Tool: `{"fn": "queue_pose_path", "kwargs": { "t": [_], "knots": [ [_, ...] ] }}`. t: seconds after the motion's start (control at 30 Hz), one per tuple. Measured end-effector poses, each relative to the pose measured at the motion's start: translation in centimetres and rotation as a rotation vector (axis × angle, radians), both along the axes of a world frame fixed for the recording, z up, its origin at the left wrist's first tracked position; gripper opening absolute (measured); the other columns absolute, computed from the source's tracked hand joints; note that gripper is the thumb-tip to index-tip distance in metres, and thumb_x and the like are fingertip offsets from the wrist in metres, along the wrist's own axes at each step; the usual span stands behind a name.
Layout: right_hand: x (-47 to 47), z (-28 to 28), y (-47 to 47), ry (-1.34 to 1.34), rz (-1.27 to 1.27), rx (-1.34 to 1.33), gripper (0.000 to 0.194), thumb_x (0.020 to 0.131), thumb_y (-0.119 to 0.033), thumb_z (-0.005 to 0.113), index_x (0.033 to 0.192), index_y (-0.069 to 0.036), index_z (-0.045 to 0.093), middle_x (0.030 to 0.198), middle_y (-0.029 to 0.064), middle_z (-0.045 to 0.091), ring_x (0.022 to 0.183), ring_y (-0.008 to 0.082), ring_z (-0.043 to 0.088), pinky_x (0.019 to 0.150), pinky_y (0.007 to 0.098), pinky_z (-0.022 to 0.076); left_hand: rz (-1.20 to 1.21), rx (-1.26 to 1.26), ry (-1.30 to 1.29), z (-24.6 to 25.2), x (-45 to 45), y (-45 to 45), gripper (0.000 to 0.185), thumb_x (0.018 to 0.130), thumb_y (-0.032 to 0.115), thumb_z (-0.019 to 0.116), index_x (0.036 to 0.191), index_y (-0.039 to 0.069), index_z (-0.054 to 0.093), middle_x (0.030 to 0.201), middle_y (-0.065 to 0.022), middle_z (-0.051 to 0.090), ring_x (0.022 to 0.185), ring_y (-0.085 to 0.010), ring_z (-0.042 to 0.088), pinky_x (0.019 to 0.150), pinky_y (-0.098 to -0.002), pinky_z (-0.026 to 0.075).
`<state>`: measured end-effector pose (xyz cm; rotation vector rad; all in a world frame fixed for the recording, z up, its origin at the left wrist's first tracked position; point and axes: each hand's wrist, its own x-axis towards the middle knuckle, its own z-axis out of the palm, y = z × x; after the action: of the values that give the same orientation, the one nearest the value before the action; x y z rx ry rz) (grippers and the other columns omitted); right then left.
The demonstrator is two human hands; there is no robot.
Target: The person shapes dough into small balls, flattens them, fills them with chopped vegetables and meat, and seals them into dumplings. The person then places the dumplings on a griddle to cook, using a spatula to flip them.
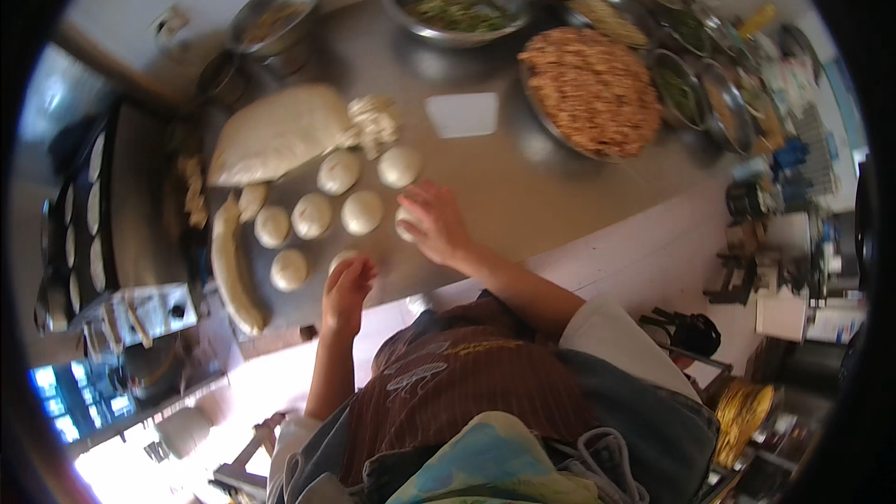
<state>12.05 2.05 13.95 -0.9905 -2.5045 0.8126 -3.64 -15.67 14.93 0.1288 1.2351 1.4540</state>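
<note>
My right hand [437,224] rests on a round dough ball [404,225] on the metal table, its fingers and thumb curved around the ball. My left hand [348,288] has bent fingers and partly covers another dough ball [343,260]; whether it grips that ball is hidden. Several more smooth dough balls [362,213] sit to the left and farther back. Beyond them lies a large slab of dough [283,133], with a crumpled heap of dough pieces [374,122] at its right end. A long dough roll [232,266] curves along the table's left end.
A white rectangular scraper [462,115] lies mid-table. Right of it stands a basin heaped with minced filling [591,91]. Steel bowls [458,31] of greens and other ingredients line the back. A dark griddle [98,210] bearing flat pieces is at far left.
</note>
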Motion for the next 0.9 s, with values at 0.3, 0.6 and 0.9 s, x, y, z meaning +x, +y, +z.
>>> {"fn": "queue_pose_path", "kwargs": {
  "t": [0.3, 0.6, 0.9],
  "knots": [
    [26.9, 12.7, 15.2, 0.647, -0.364, -0.001, 0.008, 0.087, -0.008, 0.07, 0.093, -0.004, 0.069, 0.085, 0.0035, 0.066, 0.07, 0.0084, 0.056, 0.06, 0.0223, 0.0452, -0.146, -0.14, 0.039, -2.7, 12.7, 9.7, 0.017, 0.096, 0.016, 0.057, 0.106, 0.005, 0.064, 0.094, -0.0037, 0.067, 0.084, -0.0124, 0.062, 0.07, -0.0235, 0.046],
    [57.0, 5.5, 39.3, -0.123, -0.827, 0.333, 0.015, 0.087, -0.017, 0.066, 0.097, -0.01, 0.074, 0.088, 0.011, 0.072, 0.077, 0.0277, 0.069, 0.067, 0.0356, 0.053, -0.274, -0.116, 0.141, 0.3, 29.1, 20.1, 0.019, 0.097, 0.015, 0.056, 0.11, 0.003, 0.063, 0.1, -0.0066, 0.067, 0.089, -0.0139, 0.062, 0.076, -0.0263, 0.048],
    [62.3, 3.0, 51.2, -0.532, -0.67, 0.356, 0.01, 0.083, -0.016, 0.069, 0.09, -0.009, 0.071, 0.086, 0.014, 0.069, 0.081, 0.0338, 0.066, 0.066, 0.0451, 0.051, 0.038, -0.272, 0.154, 1.6, 31.4, 20.7, 0.021, 0.096, 0.016, 0.058, 0.11, 0.002, 0.062, 0.099, -0.0057, 0.066, 0.089, -0.0137, 0.062, 0.076, -0.025, 0.047]
  ]
}}
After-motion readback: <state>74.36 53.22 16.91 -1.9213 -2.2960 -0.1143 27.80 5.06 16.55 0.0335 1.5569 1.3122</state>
